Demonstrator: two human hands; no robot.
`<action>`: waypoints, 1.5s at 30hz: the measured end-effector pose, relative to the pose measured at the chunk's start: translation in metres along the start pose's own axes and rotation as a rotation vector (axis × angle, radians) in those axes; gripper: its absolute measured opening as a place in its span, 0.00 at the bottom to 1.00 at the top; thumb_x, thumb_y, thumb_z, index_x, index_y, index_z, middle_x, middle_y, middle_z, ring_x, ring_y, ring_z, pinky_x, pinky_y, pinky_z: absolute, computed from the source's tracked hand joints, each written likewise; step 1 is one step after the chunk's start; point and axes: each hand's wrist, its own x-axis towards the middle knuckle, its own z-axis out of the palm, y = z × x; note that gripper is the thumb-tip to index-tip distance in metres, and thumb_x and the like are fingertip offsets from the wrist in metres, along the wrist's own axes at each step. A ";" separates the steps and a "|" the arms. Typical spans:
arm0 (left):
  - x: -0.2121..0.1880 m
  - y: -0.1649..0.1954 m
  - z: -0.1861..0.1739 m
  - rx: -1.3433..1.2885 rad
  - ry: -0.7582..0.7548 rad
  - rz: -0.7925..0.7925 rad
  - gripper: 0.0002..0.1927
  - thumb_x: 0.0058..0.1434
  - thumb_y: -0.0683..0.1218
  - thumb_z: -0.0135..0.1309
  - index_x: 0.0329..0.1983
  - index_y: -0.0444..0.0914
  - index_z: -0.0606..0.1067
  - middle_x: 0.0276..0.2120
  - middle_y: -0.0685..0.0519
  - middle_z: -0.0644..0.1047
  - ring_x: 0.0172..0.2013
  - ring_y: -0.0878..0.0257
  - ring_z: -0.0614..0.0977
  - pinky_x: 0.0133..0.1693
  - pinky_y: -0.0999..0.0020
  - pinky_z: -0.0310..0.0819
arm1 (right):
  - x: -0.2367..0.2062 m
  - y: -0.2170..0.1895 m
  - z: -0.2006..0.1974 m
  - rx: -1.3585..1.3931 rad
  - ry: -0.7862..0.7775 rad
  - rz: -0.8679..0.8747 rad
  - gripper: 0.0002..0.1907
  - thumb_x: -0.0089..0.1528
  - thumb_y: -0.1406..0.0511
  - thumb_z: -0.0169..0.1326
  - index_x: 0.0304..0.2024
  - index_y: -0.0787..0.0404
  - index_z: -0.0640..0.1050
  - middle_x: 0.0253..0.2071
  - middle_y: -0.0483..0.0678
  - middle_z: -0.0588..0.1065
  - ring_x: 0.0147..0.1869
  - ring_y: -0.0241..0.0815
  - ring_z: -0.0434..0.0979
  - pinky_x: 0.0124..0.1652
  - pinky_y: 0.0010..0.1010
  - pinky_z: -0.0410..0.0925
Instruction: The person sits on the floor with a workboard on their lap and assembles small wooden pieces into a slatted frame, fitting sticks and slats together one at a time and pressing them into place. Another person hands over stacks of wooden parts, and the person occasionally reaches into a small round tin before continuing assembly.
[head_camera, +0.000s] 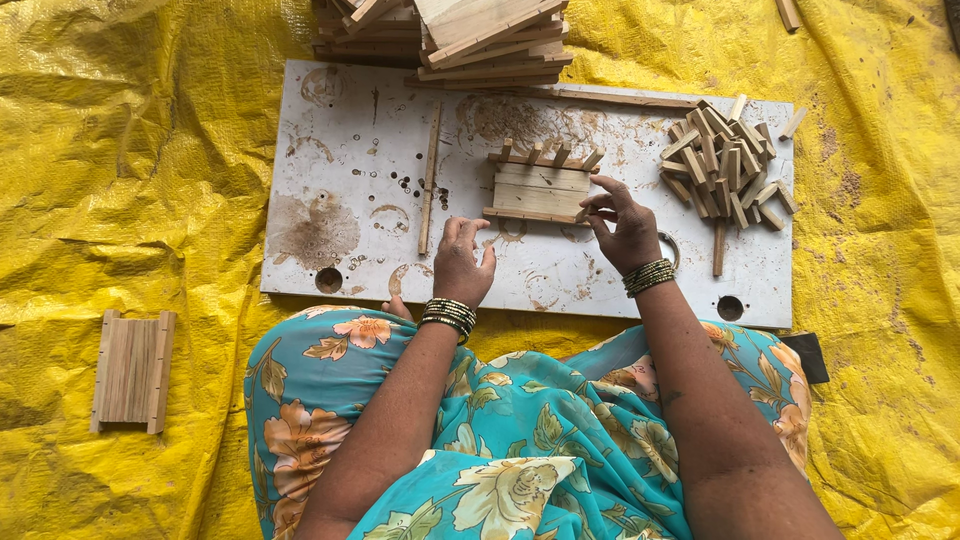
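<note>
Wooden slats form a small half-built panel (540, 188) lying near the middle of a stained white board (340, 140), closer to its far edge, with short cross pieces along its top. Right hand (622, 228) sits at the panel's right end, fingers pinching a small wooden block (583, 212). Left hand (463, 262) rests on the board just below the panel's left corner, fingers loosely curled, holding nothing. One thin stick (430, 180) lies upright left of the panel. By the board's right edge sits a heap of small blocks (725, 165). Stacked slats (450, 35) overlap the far edge. Yellow tarpaulin (130, 150) lies beneath, carrying a finished panel (133, 370) at left.
</note>
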 end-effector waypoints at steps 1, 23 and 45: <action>0.000 0.000 0.000 0.000 -0.002 -0.002 0.21 0.57 0.40 0.60 0.54 0.41 0.74 0.47 0.53 0.72 0.35 0.64 0.78 0.40 0.68 0.81 | 0.000 0.000 0.000 0.003 0.000 -0.002 0.31 0.61 0.77 0.59 0.64 0.56 0.66 0.45 0.49 0.82 0.50 0.43 0.85 0.48 0.30 0.79; 0.000 0.000 0.000 -0.003 0.005 0.007 0.21 0.57 0.39 0.59 0.54 0.40 0.74 0.47 0.52 0.72 0.36 0.63 0.78 0.41 0.67 0.80 | 0.000 0.001 0.002 0.038 -0.016 0.012 0.26 0.61 0.78 0.57 0.60 0.59 0.67 0.45 0.51 0.82 0.51 0.44 0.84 0.48 0.30 0.80; 0.000 0.000 0.000 0.000 -0.011 -0.011 0.21 0.57 0.40 0.60 0.54 0.41 0.73 0.46 0.53 0.71 0.35 0.64 0.77 0.40 0.68 0.80 | -0.001 0.007 0.004 0.030 -0.010 0.010 0.21 0.63 0.78 0.57 0.55 0.59 0.68 0.45 0.50 0.82 0.51 0.43 0.85 0.49 0.30 0.80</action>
